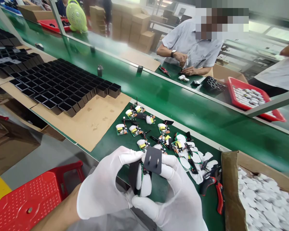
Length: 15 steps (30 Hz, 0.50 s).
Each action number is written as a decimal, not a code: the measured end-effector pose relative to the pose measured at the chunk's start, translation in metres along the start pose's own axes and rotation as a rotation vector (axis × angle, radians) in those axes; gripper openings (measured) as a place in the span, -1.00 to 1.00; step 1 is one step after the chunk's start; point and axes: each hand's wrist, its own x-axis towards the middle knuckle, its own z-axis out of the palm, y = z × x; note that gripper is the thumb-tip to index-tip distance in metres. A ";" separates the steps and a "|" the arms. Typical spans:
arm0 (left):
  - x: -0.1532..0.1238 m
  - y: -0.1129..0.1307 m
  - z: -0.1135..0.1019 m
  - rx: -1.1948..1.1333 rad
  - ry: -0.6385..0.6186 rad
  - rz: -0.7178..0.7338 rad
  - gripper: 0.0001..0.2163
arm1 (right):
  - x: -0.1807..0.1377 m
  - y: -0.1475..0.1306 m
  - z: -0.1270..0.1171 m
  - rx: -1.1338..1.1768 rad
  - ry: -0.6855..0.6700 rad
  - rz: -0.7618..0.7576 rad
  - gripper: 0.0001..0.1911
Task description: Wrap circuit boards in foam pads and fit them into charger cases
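Note:
Both hands wear thin white gloves and meet at the lower middle of the view. My left hand (101,186) is closed on a black plastic charger case (133,175), partly hidden by the fingers. With its fingers and thumb, my right hand (180,192) grips a black plug cover (153,157) that carries two metal pins. Between them shows a circuit board with white oval pads (145,185), beside the case; how far it is inside cannot be seen. Just beyond the hands lie several loose circuit boards (135,130) with yellow transformers, white pads and black plug covers.
Rows of open black cases (62,86) stand on cardboard (98,126) at left. Red-handled pliers (219,195) and a box of white pads (231,192) are at right. A green conveyor (168,93) runs behind, a co-worker (190,45) beyond. A red stool (31,199) stands lower left.

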 end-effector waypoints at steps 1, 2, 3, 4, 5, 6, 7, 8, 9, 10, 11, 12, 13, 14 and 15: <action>-0.001 -0.001 0.001 -0.016 0.004 -0.014 -0.36 | 0.001 0.000 0.001 -0.023 0.007 0.001 -0.64; -0.002 -0.003 0.002 -0.039 0.013 -0.035 -0.36 | 0.001 0.000 0.002 -0.031 0.012 0.003 -0.58; -0.004 -0.004 0.004 -0.063 0.025 -0.056 -0.37 | 0.001 0.000 0.003 -0.027 0.014 0.007 -0.53; -0.004 -0.005 0.005 -0.080 0.044 -0.066 -0.38 | 0.000 0.000 0.005 -0.020 0.018 0.009 -0.52; -0.004 -0.006 0.006 -0.084 0.066 -0.068 -0.39 | 0.000 0.000 0.006 -0.018 0.025 0.012 -0.55; -0.004 -0.006 0.007 -0.075 0.090 -0.061 -0.40 | 0.001 0.001 0.007 -0.024 0.035 0.013 -0.60; -0.004 -0.007 0.008 -0.057 0.116 -0.049 -0.42 | 0.002 0.000 0.009 -0.035 0.046 0.013 -0.64; -0.003 -0.007 0.008 -0.037 0.142 -0.029 -0.44 | 0.003 0.000 0.012 -0.049 0.056 0.012 -0.66; -0.002 -0.007 0.007 -0.020 0.165 -0.014 -0.45 | 0.005 -0.001 0.015 -0.059 0.060 0.009 -0.67; -0.002 -0.008 0.006 -0.005 0.188 -0.011 -0.47 | 0.007 -0.001 0.019 -0.062 0.058 0.007 -0.67; -0.002 -0.010 0.004 0.008 0.204 -0.017 -0.48 | 0.009 -0.002 0.023 -0.057 0.054 0.010 -0.68; -0.003 -0.012 0.002 0.022 0.214 -0.029 -0.48 | 0.011 -0.002 0.028 -0.042 0.053 0.013 -0.68; -0.004 -0.014 -0.001 0.033 0.220 -0.044 -0.48 | 0.013 -0.001 0.033 -0.019 0.054 0.020 -0.67; -0.006 -0.018 -0.004 0.042 0.223 -0.058 -0.47 | 0.015 0.000 0.040 0.009 0.058 0.028 -0.65; -0.008 -0.022 -0.008 0.053 0.231 -0.066 -0.46 | 0.017 0.002 0.047 0.039 0.063 0.041 -0.63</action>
